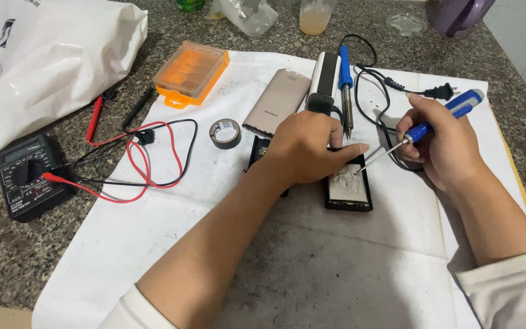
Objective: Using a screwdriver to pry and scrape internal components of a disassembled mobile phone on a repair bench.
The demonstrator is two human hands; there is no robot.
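- Black open casing (349,200) lies flat on the white paper sheet (312,268), mid-table; whitish crumpled filling inside it (material hard to tell).
- Left hand (304,151) presses down on the casing's top end, fingers curled over it, thumb stretched toward the tool tip; the part under the palm is hidden.
- Right hand (442,143) is clenched around a blue-handled screwdriver (421,131), shaft angled down-left, tip touching the white filling.
- Blue soldering iron (345,85) rests just beyond the left hand, beside a white-and-black oblong device (322,76); black cord with plug (439,92) loops behind the right hand.
- Beige power-bank shell (277,100) lies left of that, black tape roll (224,133) beside it.
- Orange plastic box (191,72), clear lid closed; contents not readable through it.
- Black multimeter (22,176) at the left on bare stone, red and black leads (135,158) trailing onto the paper.
- White plastic bag (44,55) top-left, cut off by the frame.
- Cup (315,15) with pale liquid and other items at the top edge, cropped.
- Surface: speckled granite counter (7,256).
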